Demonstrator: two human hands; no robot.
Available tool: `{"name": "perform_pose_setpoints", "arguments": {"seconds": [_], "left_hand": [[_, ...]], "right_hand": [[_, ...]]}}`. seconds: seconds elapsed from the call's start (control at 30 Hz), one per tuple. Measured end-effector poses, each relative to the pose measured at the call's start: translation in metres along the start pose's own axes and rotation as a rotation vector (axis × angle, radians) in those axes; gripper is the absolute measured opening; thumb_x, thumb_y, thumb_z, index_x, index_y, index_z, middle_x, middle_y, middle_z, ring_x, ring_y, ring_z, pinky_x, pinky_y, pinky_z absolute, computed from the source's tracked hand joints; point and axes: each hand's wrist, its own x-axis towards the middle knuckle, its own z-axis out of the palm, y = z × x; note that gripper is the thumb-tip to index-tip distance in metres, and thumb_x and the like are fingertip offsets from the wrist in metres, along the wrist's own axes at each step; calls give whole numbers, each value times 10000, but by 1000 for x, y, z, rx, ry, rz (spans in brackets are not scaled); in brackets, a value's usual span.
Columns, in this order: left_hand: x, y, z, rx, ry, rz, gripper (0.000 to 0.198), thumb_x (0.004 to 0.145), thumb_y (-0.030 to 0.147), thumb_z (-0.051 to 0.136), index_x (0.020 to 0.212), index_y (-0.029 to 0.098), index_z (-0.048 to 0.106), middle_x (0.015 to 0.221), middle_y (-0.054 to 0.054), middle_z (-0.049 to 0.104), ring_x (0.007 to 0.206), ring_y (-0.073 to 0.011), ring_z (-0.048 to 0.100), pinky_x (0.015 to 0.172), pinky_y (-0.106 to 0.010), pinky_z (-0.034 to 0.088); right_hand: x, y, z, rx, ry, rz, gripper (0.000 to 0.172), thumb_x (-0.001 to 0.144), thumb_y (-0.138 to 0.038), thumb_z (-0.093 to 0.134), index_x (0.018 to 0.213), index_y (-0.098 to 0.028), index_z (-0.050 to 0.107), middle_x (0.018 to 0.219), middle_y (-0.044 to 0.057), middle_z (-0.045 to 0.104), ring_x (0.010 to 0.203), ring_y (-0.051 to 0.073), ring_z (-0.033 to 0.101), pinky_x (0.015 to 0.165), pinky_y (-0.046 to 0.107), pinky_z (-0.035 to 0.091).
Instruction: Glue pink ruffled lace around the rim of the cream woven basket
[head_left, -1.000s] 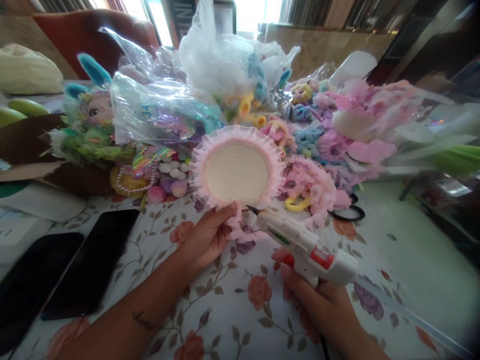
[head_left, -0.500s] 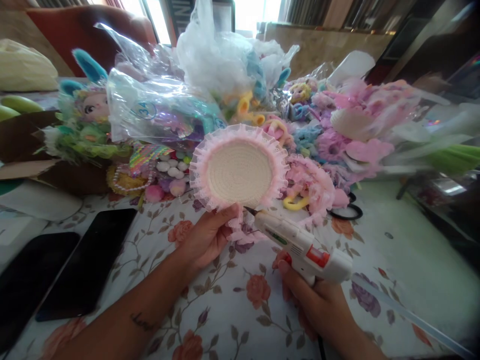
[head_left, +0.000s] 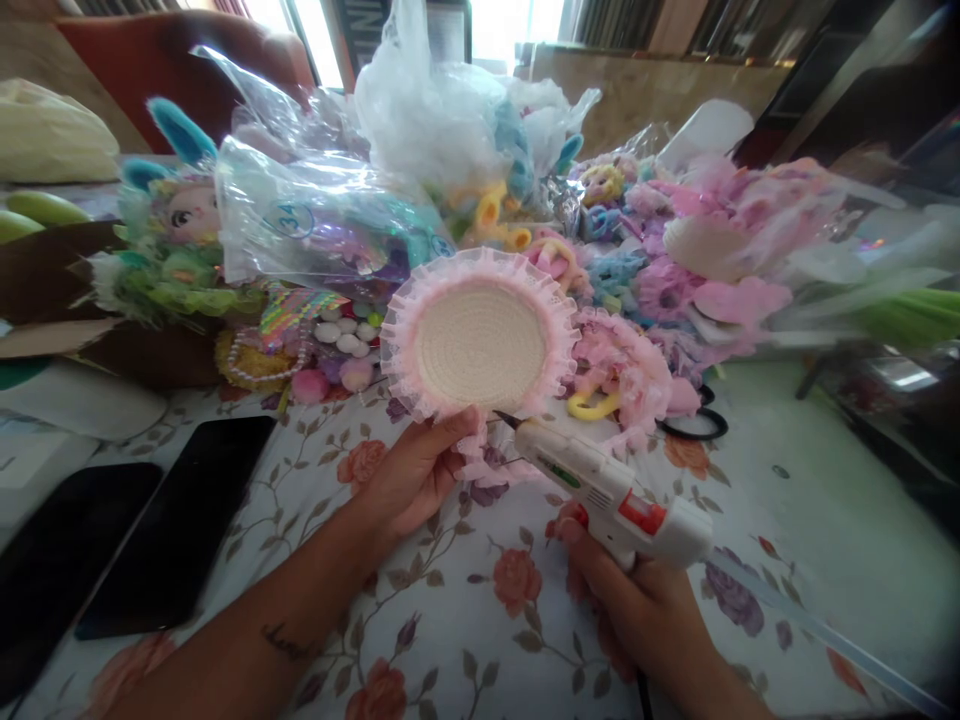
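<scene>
A round woven disc [head_left: 480, 340], cream with a coiled texture, stands tilted towards me. Pink lace trim [head_left: 405, 345] runs around most of its edge, and a loose tail of it hangs at the bottom. My left hand [head_left: 424, 470] pinches the disc's lower rim together with the lace, thumb in front. In my right hand [head_left: 630, 590] is a white hot glue gun [head_left: 600, 475] with red parts, gripped by its handle. Its dark nozzle tip points at the lower rim, just right of my left thumb; whether it touches I cannot tell. A clear glue stick [head_left: 817, 630] trails from its back.
Two dark phones [head_left: 180, 520] lie at the left on the floral tablecloth [head_left: 442, 610]. Behind the disc is a heap of plastic bags [head_left: 315, 210], dolls and pastel pieces. Yellow-handled scissors [head_left: 592, 404] and black rings [head_left: 694, 422] lie to the right.
The glue gun in my right hand has shifted slightly to the right along the lower rim. My left hand and the disc look nearly unmoved.
</scene>
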Motion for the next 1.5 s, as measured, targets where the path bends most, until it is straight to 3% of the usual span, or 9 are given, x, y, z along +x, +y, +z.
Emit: {"name": "perform_pose_setpoints", "arguments": {"seconds": [0.17, 0.37, 0.57, 0.7, 0.83, 1.1, 1.37, 1.5], "left_hand": [[1, -1, 0, -37, 47, 0, 218, 604, 169, 903, 720, 119, 725, 688, 0, 671, 582, -72, 587, 524, -151, 492], [1, -2, 1, -31, -1, 25, 257, 568, 209, 928, 688, 123, 717, 664, 8, 655, 584, -70, 587, 523, -140, 501], [0, -2, 0, 2, -36, 30, 271, 573, 240, 928, 663, 123, 701, 631, 11, 625, 569, -69, 568, 503, -137, 485], [0, 0, -1, 33, -46, 24, 284, 604, 269, 917, 669, 114, 689, 632, 15, 619, 548, -59, 546, 493, -134, 473], [0, 0, 0, 3, 16, 5, 229, 638, 213, 896, 719, 106, 710, 670, -3, 658, 575, -71, 584, 522, -145, 495], [0, 0, 3, -40, 77, -1, 154, 665, 135, 865, 710, 111, 720, 665, -12, 678, 555, -72, 596, 512, -142, 505], [0, -1, 1, -29, -1, 22, 192, 634, 160, 890, 702, 120, 715, 673, -6, 684, 576, -78, 617, 515, -132, 519], [0, -1, 2, -47, 9, 27, 162, 663, 140, 871, 726, 127, 722, 696, -14, 702, 579, -85, 632, 518, -139, 528]], "right_hand": [[0, 3, 1, 0, 22, 2, 419, 839, -593, 615, 668, -210, 620, 559, -3, 604, 288, 81, 391, 249, 221, 227], [-2, 0, 3, -29, 56, -13, 408, 834, -526, 650, 575, -226, 554, 425, -44, 481, 275, 83, 363, 259, 215, 216], [-2, 0, 5, -35, 54, -61, 386, 828, -526, 643, 601, -223, 571, 440, -35, 491, 301, 87, 370, 261, 213, 187], [0, 2, 4, -80, 58, 1, 381, 836, -537, 616, 649, -207, 578, 520, -13, 552, 345, 88, 421, 273, 200, 196], [1, 0, 1, -113, 21, 29, 435, 846, -571, 569, 624, -197, 561, 575, 17, 585, 390, 98, 475, 283, 194, 215], [1, -5, 1, -86, 31, 34, 462, 827, -588, 581, 575, -207, 515, 526, 8, 523, 379, 99, 453, 282, 204, 192], [1, 0, 1, -115, 14, 103, 418, 820, -607, 569, 676, -214, 560, 588, 0, 575, 343, 88, 420, 287, 224, 224], [1, -5, -1, -113, 17, 37, 432, 824, -582, 582, 602, -214, 544, 573, 22, 581, 413, 121, 511, 297, 219, 230]]}}
